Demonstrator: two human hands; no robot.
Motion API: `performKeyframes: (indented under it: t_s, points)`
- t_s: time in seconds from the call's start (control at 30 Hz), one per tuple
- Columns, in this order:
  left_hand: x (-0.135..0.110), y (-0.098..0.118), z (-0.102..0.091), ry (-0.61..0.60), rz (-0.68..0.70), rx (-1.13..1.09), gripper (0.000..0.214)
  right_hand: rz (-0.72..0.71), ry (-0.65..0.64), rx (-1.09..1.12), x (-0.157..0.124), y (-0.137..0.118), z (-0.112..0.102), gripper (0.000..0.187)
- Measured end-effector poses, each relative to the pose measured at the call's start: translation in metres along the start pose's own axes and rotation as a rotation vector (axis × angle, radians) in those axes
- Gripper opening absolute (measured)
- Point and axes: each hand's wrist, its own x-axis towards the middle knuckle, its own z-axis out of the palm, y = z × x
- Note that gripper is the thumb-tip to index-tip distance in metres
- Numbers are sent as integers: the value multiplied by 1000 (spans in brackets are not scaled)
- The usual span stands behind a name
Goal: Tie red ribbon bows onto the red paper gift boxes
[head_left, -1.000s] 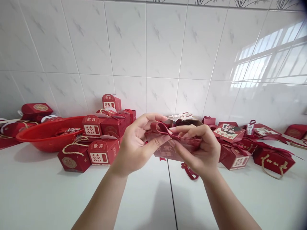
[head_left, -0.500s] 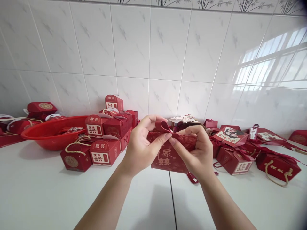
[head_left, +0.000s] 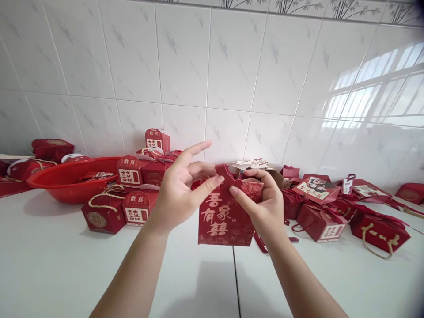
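A small red gift bag (head_left: 227, 221) with pale gold characters hangs upright between my hands, above the white surface. A dark red ribbon (head_left: 223, 172) crosses the top of the bag near its middle. My left hand (head_left: 185, 190) has its thumb and a bent finger closed on the ribbon's left part, while the index finger points up and away. My right hand (head_left: 263, 198) grips the bag's upper right edge, its thumb in front by the ribbon and its other fingers behind. The ribbon's far side is hidden behind the bag.
Stacked red gift boxes (head_left: 137, 207) and a red plastic basin (head_left: 66, 187) stand on the left. More red boxes (head_left: 379, 229) with ribbons and cords lie on the right. An opened carton (head_left: 274, 174) sits behind, near the tiled wall (head_left: 183, 66).
My left hand has moved left and its index finger has lifted off. The ribbon loop has opened into a flatter strip. The bag has swung to face me, showing more characters.
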Motion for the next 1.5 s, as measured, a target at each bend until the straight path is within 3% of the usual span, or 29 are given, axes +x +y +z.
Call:
performKeyframes:
  t_s: [0.13,0.23,0.43,0.63,0.87,0.97,1.17,1.37,1.5]
  points:
    - [0,-4,8,41,25,-3,51,195,-174,64,3,-2,-2,43]
    - [0,-6,15,45,34,-30,54,396,-273,202,4,-3,-3,33]
    - [-2,-1,19,10,-42,-154,51,479,-271,342,4,-4,-3,28]
    - [1,-4,12,-54,-136,-464,41,419,-207,235,8,-8,-16,29]
    - [-1,0,9,-39,-86,-495,41,272,14,133,14,-10,-30,27]
    - [-3,2,10,-61,-83,-494,41,287,28,124,15,-16,-32,30]
    - [-5,5,11,-59,-59,-426,30,354,-31,32,16,-24,-34,36]
    - [-3,0,15,103,-7,-106,18,359,46,48,17,-19,-33,37]
    - [-2,0,15,101,2,-37,19,316,63,29,18,-13,-35,35]
